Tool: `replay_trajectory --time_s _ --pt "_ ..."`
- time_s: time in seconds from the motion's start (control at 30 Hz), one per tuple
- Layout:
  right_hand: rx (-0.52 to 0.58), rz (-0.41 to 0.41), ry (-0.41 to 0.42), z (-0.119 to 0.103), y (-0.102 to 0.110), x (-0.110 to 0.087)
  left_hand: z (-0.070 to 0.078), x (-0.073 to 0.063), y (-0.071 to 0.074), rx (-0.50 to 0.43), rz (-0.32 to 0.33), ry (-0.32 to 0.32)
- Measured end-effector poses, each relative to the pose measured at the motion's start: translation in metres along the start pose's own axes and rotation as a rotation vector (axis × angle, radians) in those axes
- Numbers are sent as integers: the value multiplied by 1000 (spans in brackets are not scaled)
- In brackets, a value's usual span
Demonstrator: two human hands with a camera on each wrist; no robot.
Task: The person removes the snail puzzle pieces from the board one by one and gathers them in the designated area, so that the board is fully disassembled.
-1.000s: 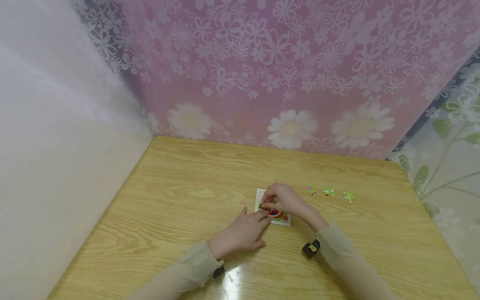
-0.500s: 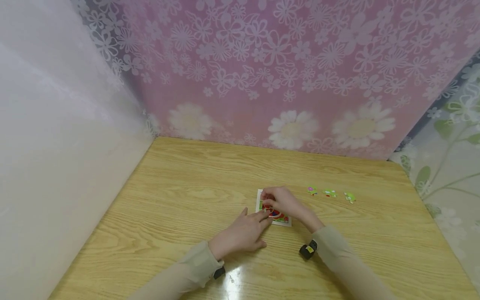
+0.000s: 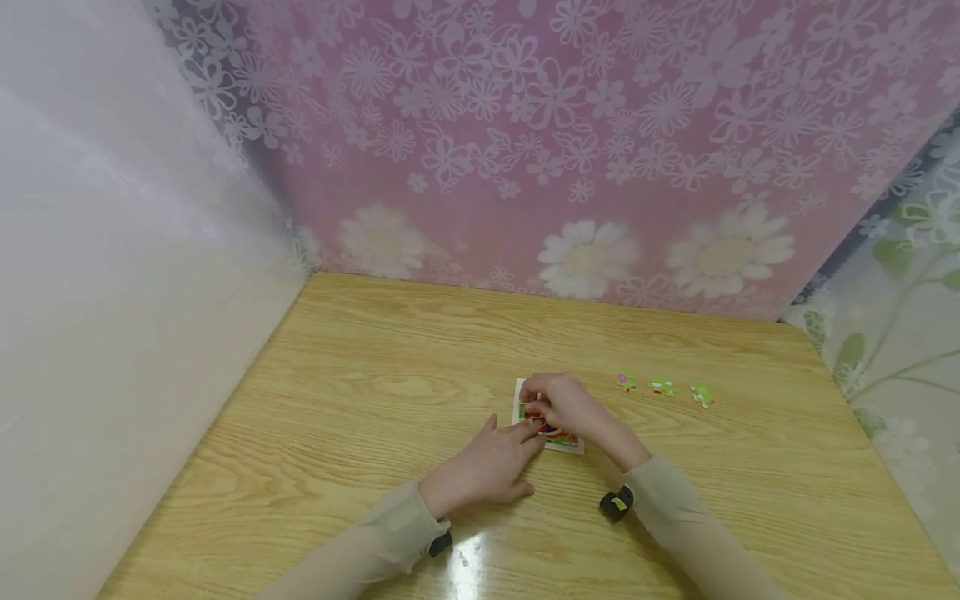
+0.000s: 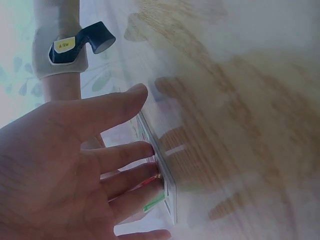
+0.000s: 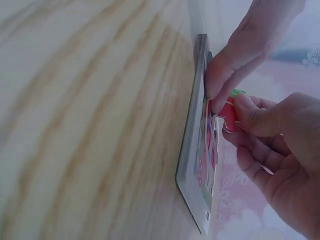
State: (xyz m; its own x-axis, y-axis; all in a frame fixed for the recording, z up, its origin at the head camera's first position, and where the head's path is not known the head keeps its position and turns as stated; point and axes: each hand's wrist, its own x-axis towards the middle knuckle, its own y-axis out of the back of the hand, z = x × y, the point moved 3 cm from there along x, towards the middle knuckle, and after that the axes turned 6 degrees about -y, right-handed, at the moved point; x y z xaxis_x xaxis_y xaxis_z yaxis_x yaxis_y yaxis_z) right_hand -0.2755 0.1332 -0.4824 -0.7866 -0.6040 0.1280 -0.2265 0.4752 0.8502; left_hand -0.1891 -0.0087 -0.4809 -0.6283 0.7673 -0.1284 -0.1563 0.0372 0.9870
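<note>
A small jigsaw puzzle in a white-edged tray (image 3: 518, 392) lies on the table, its filled part red, blue and green. My right hand (image 3: 564, 407) is over the tray's upper part. In the right wrist view its thumb and fingers pinch a red and green puzzle piece (image 5: 230, 116), tilted up from the tray, with its lower edge close over the picture. My left hand (image 3: 483, 468) lies with fingers extended, the fingertips resting on the puzzle's left side. In the left wrist view, those fingers (image 4: 132, 175) reach over the tray's edge and hide part of the picture.
Three loose green puzzle pieces lie in a row to the right of the tray: one with a pink spot (image 3: 626, 382), a middle one (image 3: 662, 387) and a third (image 3: 702, 396). The wood-grain table (image 3: 390, 358) meets a pink flowered backdrop (image 3: 480, 167) behind.
The piece between my right fingers now shows red where green showed a second ago. My right wrist has shifted slightly left and down. The left hand stays in place.
</note>
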Motion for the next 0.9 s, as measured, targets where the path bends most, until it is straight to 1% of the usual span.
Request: replay_trajectory --time_s 0.13,0.23,0.33,0.47,0.6,0.7,0.9 --pt "59 -57 -101 5 2 -1 0 1 0 1 -5 3" --pt "91 -94 -134 10 3 -2 0 1 0 -6 -6 3" --pt "100 -99 -126 15 1 -5 0 1 0 -14 -9 4" --pt "75 -74 -118 15 1 -7 0 1 0 -12 -4 6" --pt "15 -45 -91 11 0 -6 1 0 1 -3 -8 14" --pt "-20 -40 -71 7 1 -5 3 0 4 7 -11 17" --pt "-38 -53 -65 2 3 -3 2 1 3 30 -6 4"
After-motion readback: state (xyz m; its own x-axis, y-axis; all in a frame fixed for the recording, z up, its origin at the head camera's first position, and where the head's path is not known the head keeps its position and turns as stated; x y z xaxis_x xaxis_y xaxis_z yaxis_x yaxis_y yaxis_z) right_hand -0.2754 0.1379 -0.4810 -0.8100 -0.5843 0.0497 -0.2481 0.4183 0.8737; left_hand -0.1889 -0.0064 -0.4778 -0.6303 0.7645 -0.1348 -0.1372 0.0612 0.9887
